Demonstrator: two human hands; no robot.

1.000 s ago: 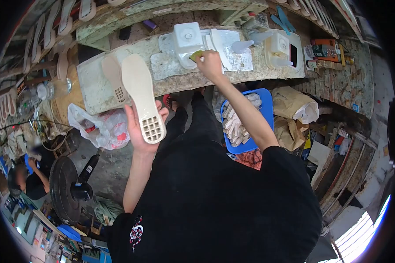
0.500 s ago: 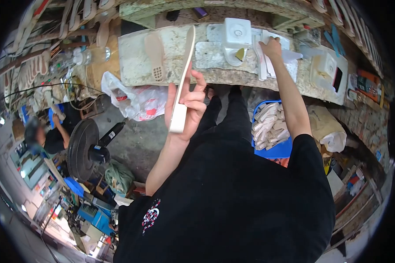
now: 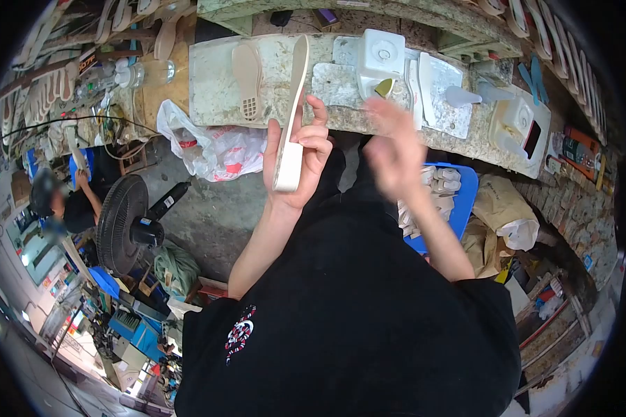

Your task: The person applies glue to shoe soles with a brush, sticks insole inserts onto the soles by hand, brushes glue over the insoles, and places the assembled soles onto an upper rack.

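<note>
A white shoe sole [image 3: 290, 165] with a thick heel stands on edge in my left hand [image 3: 305, 156], its toe end pointing up over the bench. The fingers and thumb of that hand close around the heel half. My right hand [image 3: 396, 149] is smeared by motion in front of the bench edge, and its fingers are unclear. Beyond it sit a white container [image 3: 382, 50] with a yellow-green piece [image 3: 384, 87] at its front and pale strips [image 3: 426, 87] on a stained sheet. A beige sole [image 3: 246, 76] with a grid heel lies flat on the bench at left.
Below the workbench [image 3: 209, 87] a blue crate [image 3: 464, 201] holds several pale pieces. Plastic bags [image 3: 212, 149] hang at the front edge. A black fan [image 3: 122, 222] stands left, near another person [image 3: 80, 205]. At right are a translucent bottle [image 3: 462, 96] and a brown sack [image 3: 504, 208].
My right hand has left the pale strips on the bench and come back toward my body. My left hand still holds the sole, nearly in place.
</note>
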